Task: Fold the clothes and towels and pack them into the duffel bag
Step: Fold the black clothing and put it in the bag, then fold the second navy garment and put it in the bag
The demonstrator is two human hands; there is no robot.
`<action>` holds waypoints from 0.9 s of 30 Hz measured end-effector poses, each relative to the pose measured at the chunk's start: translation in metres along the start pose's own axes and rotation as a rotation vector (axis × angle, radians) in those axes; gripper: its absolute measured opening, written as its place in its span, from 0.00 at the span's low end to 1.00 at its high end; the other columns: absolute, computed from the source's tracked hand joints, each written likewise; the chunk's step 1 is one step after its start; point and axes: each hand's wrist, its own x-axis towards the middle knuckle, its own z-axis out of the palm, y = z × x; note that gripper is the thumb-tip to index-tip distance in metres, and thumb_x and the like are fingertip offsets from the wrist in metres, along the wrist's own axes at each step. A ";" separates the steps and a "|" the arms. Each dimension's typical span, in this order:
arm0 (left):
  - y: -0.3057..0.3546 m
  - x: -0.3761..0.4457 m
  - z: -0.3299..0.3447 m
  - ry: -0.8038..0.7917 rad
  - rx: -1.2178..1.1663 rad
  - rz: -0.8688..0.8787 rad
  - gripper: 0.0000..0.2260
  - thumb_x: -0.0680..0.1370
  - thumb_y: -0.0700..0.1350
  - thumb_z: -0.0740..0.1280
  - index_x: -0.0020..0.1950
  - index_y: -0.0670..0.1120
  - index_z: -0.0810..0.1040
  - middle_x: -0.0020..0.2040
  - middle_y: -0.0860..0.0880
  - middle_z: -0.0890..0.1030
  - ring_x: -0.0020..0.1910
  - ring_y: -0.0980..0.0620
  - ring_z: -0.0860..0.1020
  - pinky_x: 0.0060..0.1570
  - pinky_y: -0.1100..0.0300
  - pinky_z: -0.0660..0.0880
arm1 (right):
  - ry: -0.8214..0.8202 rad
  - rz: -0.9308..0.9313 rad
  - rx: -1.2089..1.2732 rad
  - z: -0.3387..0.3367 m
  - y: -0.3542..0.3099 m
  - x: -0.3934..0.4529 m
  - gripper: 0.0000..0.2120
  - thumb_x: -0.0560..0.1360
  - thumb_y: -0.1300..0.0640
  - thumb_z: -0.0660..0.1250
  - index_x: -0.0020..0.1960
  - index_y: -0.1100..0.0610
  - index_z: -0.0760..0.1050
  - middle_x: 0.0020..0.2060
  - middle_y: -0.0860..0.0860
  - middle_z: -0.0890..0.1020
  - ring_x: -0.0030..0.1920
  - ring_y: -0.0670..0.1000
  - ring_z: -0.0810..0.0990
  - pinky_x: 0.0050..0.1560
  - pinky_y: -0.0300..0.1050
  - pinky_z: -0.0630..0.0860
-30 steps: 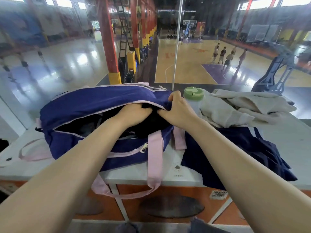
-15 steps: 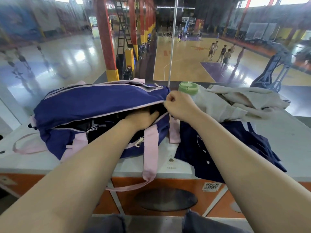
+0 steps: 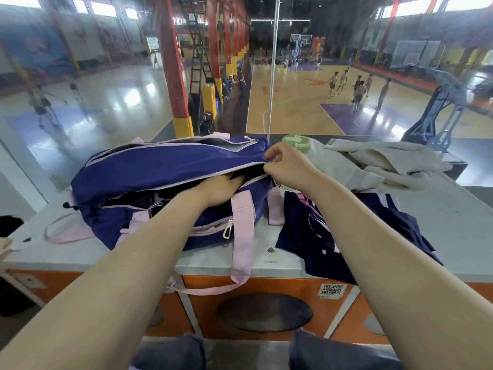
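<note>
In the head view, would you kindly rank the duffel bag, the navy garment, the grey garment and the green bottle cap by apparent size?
1. duffel bag
2. navy garment and grey garment: look alike in size, and both are crumpled, so unranked
3. green bottle cap

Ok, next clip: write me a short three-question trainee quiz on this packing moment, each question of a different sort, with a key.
1. True or false: the left hand reaches into the open mouth of the duffel bag.
2. Multiple choice: the right hand pinches the bag's A) near pink strap, B) right end by the zip, C) left end.
3. Short answer: which two garments lie on the table, outside the bag?

Key: 1 true. 2 B. 3 The navy garment at the table's front edge and the grey garment behind it, beside the green-lidded bottle.
</note>
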 end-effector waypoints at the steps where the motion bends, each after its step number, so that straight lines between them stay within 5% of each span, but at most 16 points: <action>1: 0.005 -0.006 -0.004 0.002 0.051 -0.007 0.21 0.84 0.53 0.53 0.77 0.51 0.63 0.76 0.46 0.66 0.73 0.46 0.65 0.72 0.55 0.57 | -0.004 0.012 0.018 -0.003 -0.001 -0.003 0.10 0.72 0.58 0.64 0.53 0.55 0.73 0.40 0.50 0.77 0.36 0.50 0.76 0.36 0.41 0.71; 6: 0.041 -0.035 -0.018 -0.059 0.418 -0.057 0.18 0.83 0.50 0.54 0.71 0.48 0.71 0.70 0.44 0.73 0.66 0.42 0.71 0.67 0.51 0.66 | 0.043 0.062 0.064 -0.018 0.000 -0.018 0.05 0.73 0.59 0.61 0.48 0.52 0.71 0.41 0.49 0.75 0.40 0.51 0.73 0.44 0.45 0.72; 9: 0.067 -0.049 -0.013 -0.009 0.560 0.069 0.14 0.81 0.46 0.57 0.64 0.46 0.74 0.60 0.44 0.78 0.54 0.43 0.76 0.50 0.54 0.70 | 0.074 0.120 0.033 -0.027 0.011 -0.030 0.09 0.73 0.62 0.58 0.52 0.54 0.70 0.41 0.51 0.74 0.41 0.54 0.73 0.41 0.44 0.71; 12: 0.083 -0.064 0.011 0.127 0.492 0.281 0.11 0.78 0.45 0.58 0.56 0.44 0.76 0.56 0.43 0.79 0.51 0.42 0.75 0.45 0.54 0.71 | 0.078 0.190 -0.049 -0.040 0.030 -0.046 0.14 0.75 0.64 0.57 0.59 0.54 0.68 0.47 0.54 0.74 0.39 0.53 0.73 0.35 0.43 0.67; 15: 0.089 -0.071 0.046 0.106 0.395 0.366 0.13 0.78 0.46 0.60 0.59 0.44 0.78 0.58 0.44 0.79 0.58 0.43 0.76 0.54 0.50 0.75 | 0.056 0.263 -0.166 -0.052 0.050 -0.062 0.12 0.78 0.59 0.60 0.61 0.55 0.68 0.52 0.53 0.74 0.49 0.54 0.74 0.44 0.44 0.68; 21: 0.081 -0.060 0.083 -0.166 0.244 0.240 0.21 0.81 0.53 0.60 0.71 0.45 0.69 0.66 0.45 0.75 0.59 0.44 0.77 0.46 0.59 0.69 | -0.046 0.313 -0.276 -0.067 0.068 -0.081 0.15 0.75 0.63 0.59 0.61 0.58 0.71 0.48 0.52 0.75 0.44 0.52 0.73 0.41 0.43 0.67; 27: 0.075 -0.053 0.097 -0.146 0.092 0.108 0.19 0.80 0.53 0.60 0.68 0.46 0.72 0.63 0.45 0.78 0.58 0.45 0.77 0.50 0.57 0.72 | -0.090 0.348 -0.404 -0.082 0.080 -0.086 0.09 0.77 0.60 0.59 0.49 0.62 0.77 0.45 0.57 0.80 0.40 0.54 0.75 0.40 0.44 0.71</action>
